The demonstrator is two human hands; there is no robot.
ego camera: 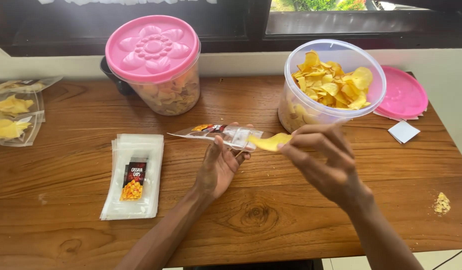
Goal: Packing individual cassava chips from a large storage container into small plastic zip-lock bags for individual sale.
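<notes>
My left hand point(219, 167) holds a clear plastic pouch point(218, 133) with a coloured label, lying sideways with its mouth toward the right. My right hand point(323, 162) pinches a yellow chip point(269, 142) at the pouch's mouth. Just behind my right hand stands an open clear tub point(332, 85) filled with yellow chips. Its pink lid point(403, 95) lies flat to the right of it.
A closed clear tub with a pink flower lid point(153, 62) stands at the back left. A stack of empty labelled pouches point(133, 175) lies left of my arm. Filled pouches point(13, 112) sit at the far left edge. Crumbs point(442, 202) and a white paper square point(403, 131) lie right.
</notes>
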